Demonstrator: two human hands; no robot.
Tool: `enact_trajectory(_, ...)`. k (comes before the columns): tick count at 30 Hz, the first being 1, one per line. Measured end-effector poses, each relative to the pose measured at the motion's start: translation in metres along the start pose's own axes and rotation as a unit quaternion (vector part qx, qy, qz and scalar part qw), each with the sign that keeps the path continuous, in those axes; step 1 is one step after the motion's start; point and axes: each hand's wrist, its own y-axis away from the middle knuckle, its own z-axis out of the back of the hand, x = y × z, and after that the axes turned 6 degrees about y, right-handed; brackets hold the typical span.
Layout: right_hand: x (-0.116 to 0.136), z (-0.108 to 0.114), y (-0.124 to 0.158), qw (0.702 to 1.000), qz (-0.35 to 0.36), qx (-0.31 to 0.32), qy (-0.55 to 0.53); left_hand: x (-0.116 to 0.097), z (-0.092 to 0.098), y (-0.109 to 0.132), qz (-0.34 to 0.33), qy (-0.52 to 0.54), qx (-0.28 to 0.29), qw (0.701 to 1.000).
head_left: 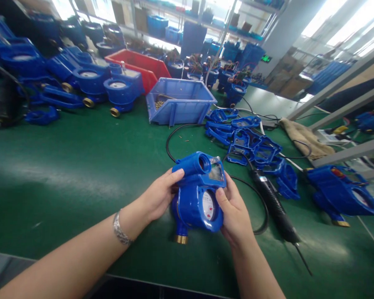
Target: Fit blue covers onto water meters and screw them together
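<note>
A blue water meter [197,195] with a white dial, a clear window and a brass threaded end sits between both my hands just above the green mat. My left hand [158,195] wraps its left side, fingers curled over the top housing. My right hand [235,214] grips its right side, thumb pressed on the rim by the dial. A silver bracelet circles my left wrist. A black electric screwdriver [276,209] lies on the mat just right of my right hand, its cable looping behind the meter.
A pile of blue plastic covers [252,145] lies behind the screwdriver. A blue bin [180,101] holding brass screws and a red bin [137,66] stand further back. Several blue meters [90,81] crowd the far left, another meter [343,195] lies at right near a metal frame.
</note>
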Motion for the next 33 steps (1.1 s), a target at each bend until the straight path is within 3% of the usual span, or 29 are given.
enact_trajectory(3, -0.006, 0.005, -0.006, 0.999, -0.017, -0.039, -0.01, -0.003, 0.0, -0.009, 0.004, 0.032, -0.037, 0.999)
enact_trajectory(5, -0.009, 0.008, -0.009, 0.998, -0.034, -0.05, 0.003, -0.004, 0.001, -0.011, 0.018, 0.029, -0.034, 0.999)
enact_trajectory(10, -0.009, 0.016, -0.006, 0.997, -0.077, 0.003, 0.032, -0.001, 0.006, -0.011, -0.013, 0.006, -0.027, 1.0)
enact_trajectory(14, -0.009, 0.018, -0.002, 0.996, -0.058, 0.066, 0.035, 0.002, 0.007, -0.008, -0.062, -0.008, -0.037, 0.997)
enact_trajectory(21, -0.023, 0.012, -0.003, 0.996, -0.065, 0.056, 0.015, -0.005, 0.001, 0.007, -0.11, -0.032, 0.0, 0.993)
enact_trajectory(29, -0.029, 0.009, 0.005, 0.993, -0.078, 0.077, -0.029, -0.001, -0.004, 0.012, -0.122, -0.013, -0.052, 0.991)
enact_trajectory(33, -0.03, 0.011, 0.006, 0.992, -0.082, 0.086, -0.04, -0.001, -0.003, 0.012, -0.125, -0.022, -0.051, 0.991)
